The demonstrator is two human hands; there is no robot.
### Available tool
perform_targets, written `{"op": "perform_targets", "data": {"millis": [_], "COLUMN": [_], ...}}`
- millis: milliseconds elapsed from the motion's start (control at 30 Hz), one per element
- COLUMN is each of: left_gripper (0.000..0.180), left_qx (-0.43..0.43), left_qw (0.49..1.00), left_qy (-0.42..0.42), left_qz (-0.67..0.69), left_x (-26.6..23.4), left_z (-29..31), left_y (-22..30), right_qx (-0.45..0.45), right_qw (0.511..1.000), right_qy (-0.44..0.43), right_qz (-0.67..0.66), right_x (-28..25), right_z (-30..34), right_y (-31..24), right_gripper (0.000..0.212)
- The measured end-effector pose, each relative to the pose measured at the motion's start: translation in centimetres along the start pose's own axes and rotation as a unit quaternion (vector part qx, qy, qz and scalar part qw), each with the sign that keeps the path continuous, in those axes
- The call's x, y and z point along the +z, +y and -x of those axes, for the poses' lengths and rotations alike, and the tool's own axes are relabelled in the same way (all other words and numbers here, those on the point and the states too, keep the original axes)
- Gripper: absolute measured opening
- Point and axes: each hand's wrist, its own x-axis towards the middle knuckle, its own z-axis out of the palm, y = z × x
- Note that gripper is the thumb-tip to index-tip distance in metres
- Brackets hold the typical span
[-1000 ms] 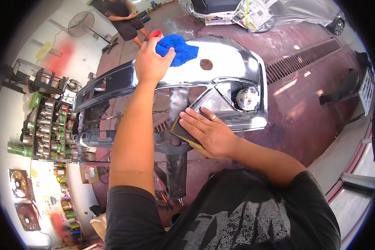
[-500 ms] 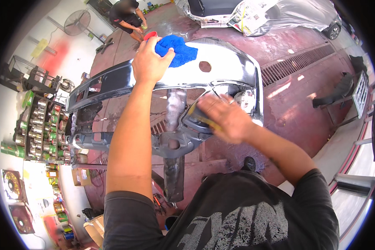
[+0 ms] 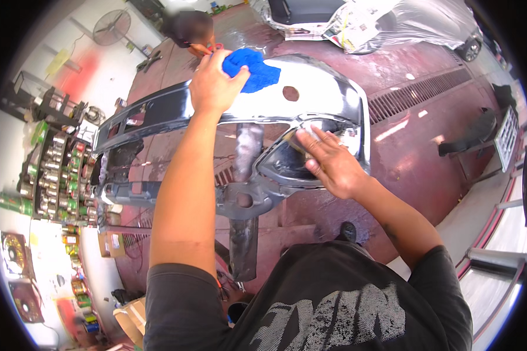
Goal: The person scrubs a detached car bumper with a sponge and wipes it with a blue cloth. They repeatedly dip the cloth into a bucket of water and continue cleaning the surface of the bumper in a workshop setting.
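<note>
A blue cloth (image 3: 249,69) is bunched in my left hand (image 3: 212,82), its fingers closed round it against the upper face of a car bumper (image 3: 328,82). The bumper is glossy silver-white there, with a round hole in it. My right hand (image 3: 334,164) rests over the bumper's corner opening (image 3: 275,164), fingers nearly straight and close together. Under its fingertips shows the edge of a thin grey and yellow pad (image 3: 290,137), mostly hidden by the hand. A small red thing (image 3: 219,47) shows just beyond my left hand.
The bumper rests on a dark wrapped stand (image 3: 244,245). Another person (image 3: 187,35) bends behind its far side. A sheeted car (image 3: 392,26) stands at the back, a floor grate (image 3: 418,96) to the right. Shelves of cans (image 3: 58,169) line the left wall, near a fan (image 3: 111,27).
My right hand has moved slightly right and farther away, with the pad under its fingers. My left hand stays on the cloth. The other person has come nearer the bumper.
</note>
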Motion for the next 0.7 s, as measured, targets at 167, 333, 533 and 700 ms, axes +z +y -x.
{"op": "perform_targets", "data": {"millis": [167, 333, 533, 700], "left_gripper": [0.053, 0.054, 0.053, 0.05], "left_qx": [0.014, 0.026, 0.004, 0.012], "left_qw": [1.0, 1.0, 1.0, 1.0], "left_qy": [0.005, 0.008, -0.01, 0.005], "left_qz": [-0.018, -0.01, -0.002, 0.012], "left_x": [0.0, 0.0, -0.5, -0.6], "left_z": [-0.2, -0.1, 0.0, 0.1], "left_y": [0.0, -0.1, 0.1, -0.1], "right_qx": [-0.086, -0.165, -0.148, -0.115], "right_qw": [0.995, 0.983, 0.987, 0.993], "right_qy": [0.025, -0.003, -0.056, -0.005], "right_qz": [-0.032, -0.08, 0.0, 0.039], "right_x": [0.1, 1.9, 1.9, 3.0], "right_z": [-1.1, -1.9, 5.1, 3.6], "right_y": [-1.5, -6.7, -6.3, -8.3], "right_gripper": [0.069, 0.074, 0.079, 0.073]}}
